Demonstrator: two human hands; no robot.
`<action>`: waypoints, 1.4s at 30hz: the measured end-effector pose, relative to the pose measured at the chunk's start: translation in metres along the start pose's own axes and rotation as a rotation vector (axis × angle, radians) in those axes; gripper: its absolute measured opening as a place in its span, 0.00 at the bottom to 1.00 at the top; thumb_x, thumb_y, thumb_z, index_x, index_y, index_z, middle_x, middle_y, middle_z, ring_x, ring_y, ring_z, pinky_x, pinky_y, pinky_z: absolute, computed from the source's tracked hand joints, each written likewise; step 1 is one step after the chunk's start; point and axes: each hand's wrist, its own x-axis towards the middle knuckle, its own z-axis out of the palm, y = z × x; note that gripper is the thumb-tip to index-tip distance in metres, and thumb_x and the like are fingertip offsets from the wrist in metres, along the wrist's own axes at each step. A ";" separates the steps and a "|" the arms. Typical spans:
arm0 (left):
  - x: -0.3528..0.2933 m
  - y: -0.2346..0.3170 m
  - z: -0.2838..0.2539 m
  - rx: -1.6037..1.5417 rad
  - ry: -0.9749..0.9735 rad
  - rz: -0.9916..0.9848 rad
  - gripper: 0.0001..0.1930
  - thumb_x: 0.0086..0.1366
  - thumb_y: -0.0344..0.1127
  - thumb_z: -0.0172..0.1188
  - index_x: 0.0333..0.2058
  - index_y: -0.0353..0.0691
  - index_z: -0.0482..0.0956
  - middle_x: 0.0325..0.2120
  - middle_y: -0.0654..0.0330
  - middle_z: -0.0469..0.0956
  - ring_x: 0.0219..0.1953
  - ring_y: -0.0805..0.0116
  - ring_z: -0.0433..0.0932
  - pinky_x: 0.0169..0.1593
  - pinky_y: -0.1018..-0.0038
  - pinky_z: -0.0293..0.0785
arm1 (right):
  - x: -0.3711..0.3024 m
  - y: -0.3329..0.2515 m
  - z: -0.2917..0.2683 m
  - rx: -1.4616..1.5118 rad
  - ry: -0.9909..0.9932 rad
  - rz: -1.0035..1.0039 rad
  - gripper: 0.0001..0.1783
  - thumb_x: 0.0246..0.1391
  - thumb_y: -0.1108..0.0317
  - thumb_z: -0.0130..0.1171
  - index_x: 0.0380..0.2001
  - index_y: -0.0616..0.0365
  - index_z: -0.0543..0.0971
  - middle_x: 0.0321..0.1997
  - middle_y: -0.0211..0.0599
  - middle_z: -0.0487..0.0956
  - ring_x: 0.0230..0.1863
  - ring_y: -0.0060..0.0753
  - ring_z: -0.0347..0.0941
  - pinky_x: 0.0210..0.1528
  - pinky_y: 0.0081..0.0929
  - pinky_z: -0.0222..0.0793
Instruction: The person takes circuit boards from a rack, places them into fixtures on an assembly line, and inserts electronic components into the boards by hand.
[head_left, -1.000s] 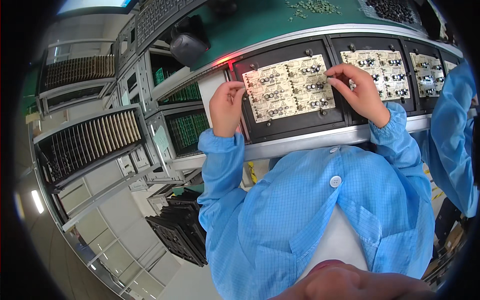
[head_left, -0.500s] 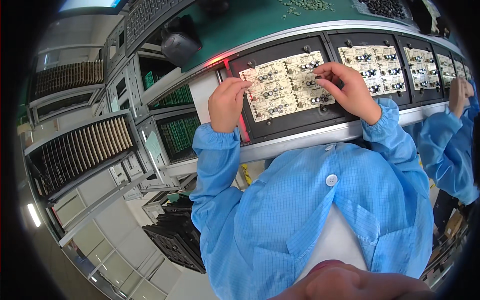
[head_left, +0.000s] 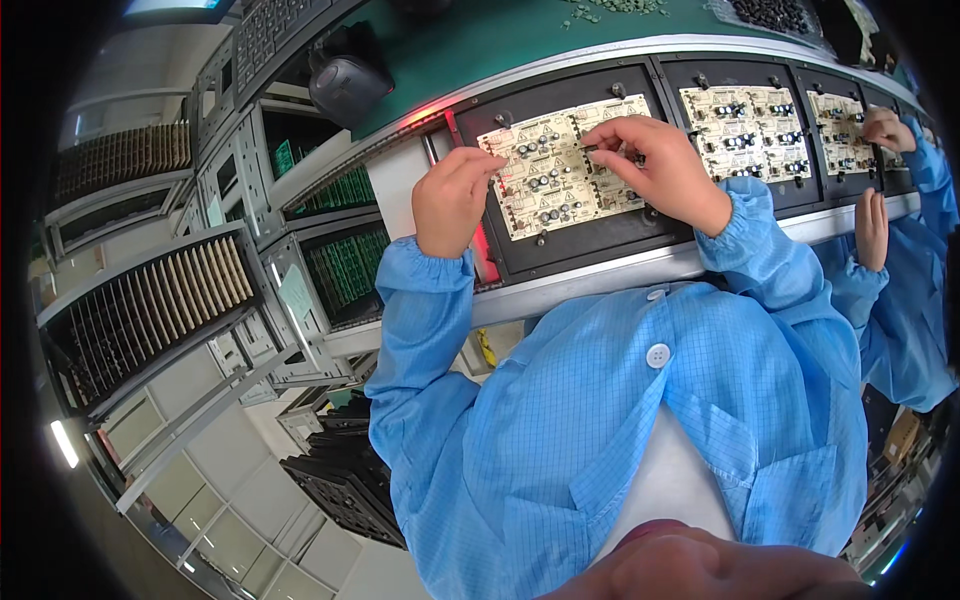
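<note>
Circuit board (head_left: 548, 163) partly hidden, keyboard (head_left: 272, 42) cropped

The left hand (head_left: 448, 205) is by the left edge of a pale board (head_left: 540, 185) in a black tray (head_left: 580, 252). The right hand (head_left: 662, 172) is over the board's right half, its fingertips near the middle.

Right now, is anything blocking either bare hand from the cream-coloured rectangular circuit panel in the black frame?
Nothing visible stands in the way. The bare left hand is at the left edge of the cream-coloured rectangular circuit panel; the bare right hand is over its right half. Whether either touches is unclear.
</note>
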 end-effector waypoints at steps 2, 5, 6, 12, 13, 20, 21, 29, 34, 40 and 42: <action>0.000 -0.004 -0.001 -0.006 -0.017 0.016 0.07 0.62 0.26 0.70 0.39 0.41 0.89 0.35 0.60 0.84 0.33 0.63 0.84 0.37 0.70 0.80 | 0.005 0.003 0.009 -0.060 0.040 -0.071 0.11 0.59 0.70 0.70 0.45 0.56 0.86 0.40 0.37 0.85 0.41 0.38 0.81 0.41 0.32 0.78; 0.006 -0.002 -0.006 -0.135 -0.054 -0.120 0.09 0.62 0.25 0.69 0.41 0.40 0.89 0.34 0.61 0.84 0.34 0.68 0.84 0.38 0.73 0.79 | 0.016 0.008 0.021 -0.212 0.114 -0.202 0.11 0.56 0.71 0.71 0.44 0.53 0.87 0.39 0.34 0.85 0.43 0.41 0.80 0.46 0.36 0.77; 0.007 -0.001 -0.009 -0.256 -0.076 -0.275 0.10 0.62 0.24 0.69 0.43 0.40 0.88 0.34 0.61 0.84 0.35 0.70 0.84 0.38 0.73 0.79 | 0.019 0.009 0.025 -0.302 0.145 -0.263 0.12 0.54 0.72 0.71 0.43 0.51 0.87 0.38 0.33 0.85 0.45 0.42 0.80 0.48 0.37 0.77; -0.010 -0.030 -0.007 -0.836 0.083 -0.354 0.19 0.73 0.21 0.57 0.61 0.31 0.75 0.55 0.53 0.80 0.55 0.65 0.81 0.60 0.72 0.77 | 0.024 0.008 0.039 -0.304 0.162 -0.181 0.09 0.50 0.69 0.74 0.36 0.50 0.85 0.35 0.24 0.85 0.47 0.36 0.78 0.53 0.37 0.69; -0.011 -0.033 -0.008 -0.882 0.068 -0.353 0.19 0.75 0.21 0.54 0.63 0.30 0.74 0.59 0.51 0.78 0.59 0.63 0.79 0.63 0.69 0.76 | 0.023 0.007 0.038 -0.331 0.166 -0.181 0.09 0.50 0.69 0.74 0.35 0.50 0.85 0.35 0.24 0.85 0.47 0.35 0.78 0.53 0.37 0.68; -0.009 -0.028 -0.013 -0.972 0.049 -0.496 0.20 0.77 0.23 0.53 0.66 0.28 0.71 0.59 0.46 0.79 0.59 0.60 0.81 0.63 0.69 0.78 | 0.026 0.005 0.043 -0.431 0.205 -0.203 0.07 0.48 0.68 0.75 0.31 0.49 0.85 0.33 0.24 0.85 0.48 0.35 0.78 0.57 0.39 0.67; -0.010 -0.028 -0.013 -0.975 0.045 -0.496 0.20 0.77 0.23 0.53 0.66 0.28 0.71 0.59 0.46 0.79 0.59 0.60 0.81 0.63 0.69 0.78 | 0.027 0.004 0.043 -0.434 0.205 -0.198 0.07 0.48 0.68 0.75 0.31 0.49 0.85 0.33 0.24 0.85 0.48 0.35 0.78 0.57 0.39 0.67; -0.009 -0.034 -0.010 -0.966 0.073 -0.581 0.17 0.75 0.26 0.60 0.59 0.27 0.77 0.50 0.47 0.85 0.49 0.64 0.85 0.55 0.73 0.82 | 0.029 -0.002 0.045 -0.555 0.221 -0.240 0.06 0.47 0.68 0.73 0.28 0.48 0.84 0.33 0.26 0.84 0.49 0.34 0.78 0.61 0.42 0.67; -0.019 -0.045 -0.010 -0.893 0.069 -0.642 0.14 0.73 0.25 0.62 0.55 0.27 0.80 0.45 0.51 0.86 0.44 0.69 0.85 0.49 0.76 0.82 | 0.030 -0.001 0.044 -0.788 0.090 -0.396 0.06 0.46 0.67 0.69 0.30 0.48 0.83 0.31 0.26 0.81 0.48 0.35 0.77 0.59 0.40 0.70; -0.027 -0.039 -0.013 -0.845 0.063 -0.626 0.12 0.73 0.26 0.63 0.52 0.30 0.83 0.45 0.56 0.87 0.42 0.73 0.83 0.46 0.79 0.79 | 0.066 0.050 -0.061 -0.572 0.400 0.042 0.09 0.58 0.63 0.67 0.42 0.47 0.87 0.37 0.35 0.85 0.39 0.48 0.82 0.40 0.42 0.79; -0.023 -0.033 -0.015 -0.835 0.044 -0.619 0.10 0.73 0.26 0.63 0.51 0.32 0.84 0.44 0.58 0.87 0.41 0.75 0.83 0.45 0.80 0.78 | 0.083 0.121 -0.114 -0.871 0.576 0.115 0.12 0.67 0.59 0.63 0.48 0.48 0.86 0.38 0.29 0.85 0.36 0.34 0.80 0.38 0.29 0.76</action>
